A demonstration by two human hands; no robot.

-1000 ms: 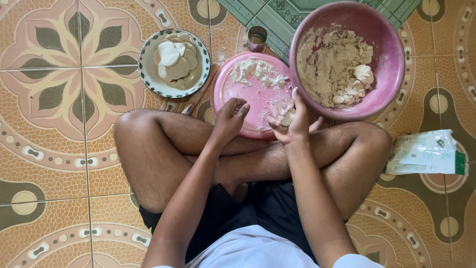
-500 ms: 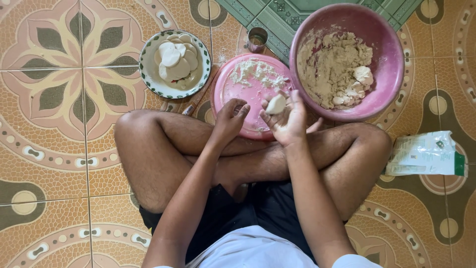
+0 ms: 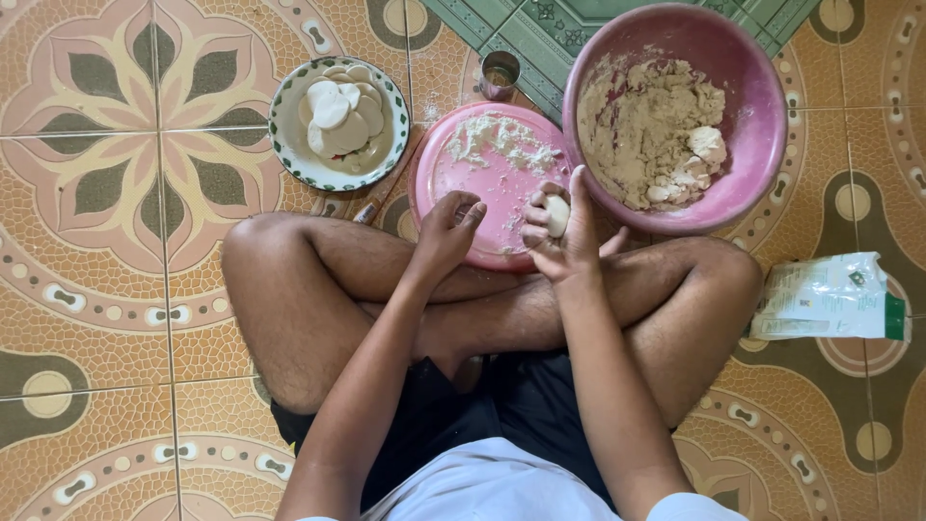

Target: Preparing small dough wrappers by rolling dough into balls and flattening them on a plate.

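A dough ball (image 3: 558, 214) is clamped in the fingers (image 3: 536, 214) of the right hand (image 3: 564, 236), just above the near rim of a floured pink plate (image 3: 463, 183). The left hand (image 3: 446, 230) is held beside it, fingers loosely curled and empty. A pink bowl (image 3: 762, 116) of dough is seen beyond, a dish (image 3: 289, 145) of flat discs at left.

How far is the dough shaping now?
Done: several flat white discs lie in the patterned bowl. In hand: the right hand holds a dough piece over the floured pink plate; the left hand is beside it. Left: much dough fills the pink basin.
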